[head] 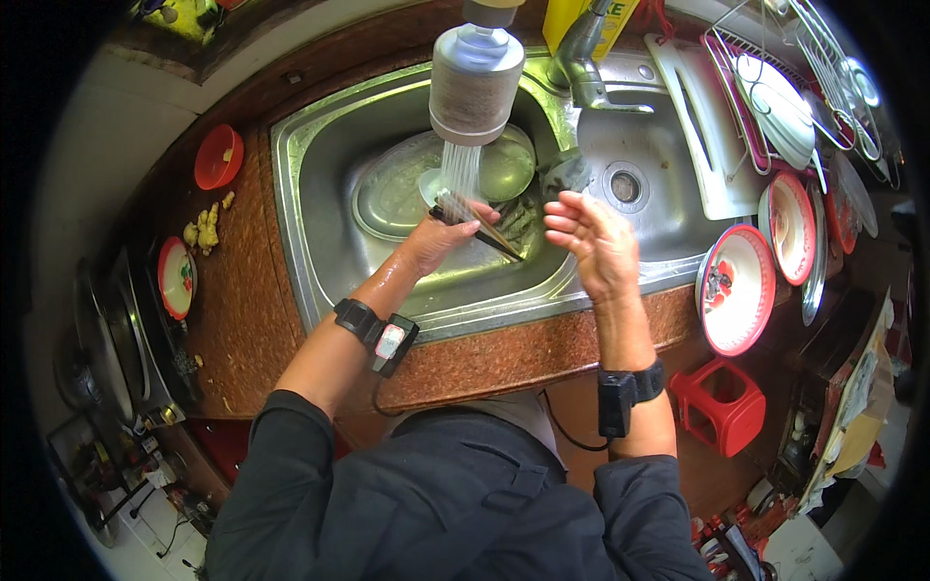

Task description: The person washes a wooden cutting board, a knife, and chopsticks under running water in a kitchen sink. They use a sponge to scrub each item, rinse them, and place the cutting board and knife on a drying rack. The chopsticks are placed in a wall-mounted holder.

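Note:
My left hand (443, 240) is closed around a bundle of chopsticks (494, 236) over the large sink basin (327, 181). Water runs onto the bundle from a cylindrical tap filter (476, 87). My right hand (592, 243) is raised, palm inward, near the divider between the two basins, with nothing in it. Under the stream lies a large oval lid or dish (392, 185), with a small pale bowl (430, 187) partly hidden by water and my left hand. A dark wet cloth (565, 173) hangs over the divider.
A steel tap (581, 65) stands behind the small basin (654, 145). White cutting boards (716, 138), a dish rack (755, 94) and enamel bowls (737, 290) crowd the right. Ginger (207, 229), a red bowl (218, 156) and another bowl (176, 277) sit left. A red stool (723, 407) stands below.

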The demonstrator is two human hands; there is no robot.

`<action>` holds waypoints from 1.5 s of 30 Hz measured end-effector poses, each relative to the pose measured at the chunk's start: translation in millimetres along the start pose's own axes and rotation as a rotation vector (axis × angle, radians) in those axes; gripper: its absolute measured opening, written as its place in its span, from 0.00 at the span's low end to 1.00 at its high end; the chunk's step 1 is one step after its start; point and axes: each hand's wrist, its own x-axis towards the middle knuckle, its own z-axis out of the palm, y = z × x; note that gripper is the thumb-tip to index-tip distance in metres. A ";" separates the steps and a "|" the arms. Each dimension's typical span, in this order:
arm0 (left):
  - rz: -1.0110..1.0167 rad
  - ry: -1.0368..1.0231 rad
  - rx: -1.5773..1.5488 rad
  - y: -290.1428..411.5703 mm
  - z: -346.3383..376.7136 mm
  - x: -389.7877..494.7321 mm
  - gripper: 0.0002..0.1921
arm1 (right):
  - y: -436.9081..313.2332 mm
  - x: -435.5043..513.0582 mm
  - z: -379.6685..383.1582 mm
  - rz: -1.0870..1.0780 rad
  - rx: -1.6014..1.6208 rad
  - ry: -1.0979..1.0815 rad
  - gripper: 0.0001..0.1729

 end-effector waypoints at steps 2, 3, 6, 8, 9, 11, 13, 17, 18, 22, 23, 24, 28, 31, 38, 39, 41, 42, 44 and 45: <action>-0.067 0.103 -0.027 1.1 1.3 0.5 0.13 | -22.0 3.3 -6.2 -0.084 -0.054 0.017 0.18; -0.108 0.132 -0.038 1.8 1.5 0.5 0.12 | -33.5 7.0 -9.0 -0.092 -0.078 0.036 0.18; -0.075 0.167 0.091 10.1 -4.3 -0.5 0.09 | -63.0 20.2 -16.1 -0.169 -0.080 0.027 0.14; -0.071 0.147 0.128 14.4 -6.2 -0.7 0.08 | -79.0 30.5 -19.3 -0.215 -0.150 0.036 0.14; -0.059 0.176 0.150 15.5 -6.4 -0.4 0.07 | -85.7 35.6 -20.3 -0.250 -0.213 0.021 0.13; -0.061 0.105 0.163 13.8 -4.1 1.2 0.08 | -97.2 46.9 -20.7 -0.298 -0.356 0.019 0.13; -0.054 0.084 0.170 8.3 -0.5 4.6 0.08 | -108.0 57.7 -20.8 -0.358 -0.491 0.016 0.12; -0.025 0.089 0.191 -1.6 1.8 9.1 0.08 | -130.5 78.2 -16.8 -0.409 -0.644 -0.034 0.13; -0.046 0.104 0.202 -2.7 1.5 9.5 0.08 | -134.5 83.7 -13.3 -0.452 -0.679 0.004 0.14; -0.057 0.141 0.233 -2.0 -1.2 5.6 0.07 | -133.3 111.6 17.4 -0.642 -0.633 0.045 0.15; -0.053 0.147 0.213 -1.8 -1.7 3.3 0.07 | -128.9 119.8 27.9 -0.694 -0.588 0.046 0.16; -0.035 0.146 0.198 -1.7 -1.7 0.5 0.07 | -124.2 127.6 38.1 -0.664 -0.572 0.116 0.15; 0.026 0.155 0.201 -1.7 -4.1 -14.6 0.06 | -115.2 153.5 63.0 -0.916 -0.390 0.464 0.17; 0.032 0.197 0.105 2.7 -7.7 -29.1 0.06 | -123.0 169.9 62.4 -0.965 -0.346 0.506 0.24; 0.144 0.361 -0.220 42.8 -14.8 -71.9 0.07 | -120.3 128.3 35.2 -1.283 -0.771 0.557 0.15; 0.160 0.393 -0.299 50.0 -17.8 -78.9 0.07 | -112.4 107.1 33.9 -1.162 -0.586 0.531 0.12; 0.231 0.433 -0.476 61.2 -24.1 -92.9 0.08 | -76.5 45.5 31.2 -0.967 -0.568 0.194 0.09; 0.279 0.405 -0.571 66.6 -28.3 -99.3 0.10 | -51.8 20.1 38.2 -0.848 -0.553 0.113 0.10; 0.334 0.372 -0.692 75.0 -32.4 -111.4 0.10 | -8.2 -25.6 49.0 -0.313 -0.534 -0.323 0.14; 0.361 0.355 -0.756 78.8 -32.4 -117.6 0.10 | 10.9 -35.8 57.2 -0.031 -0.529 -0.422 0.20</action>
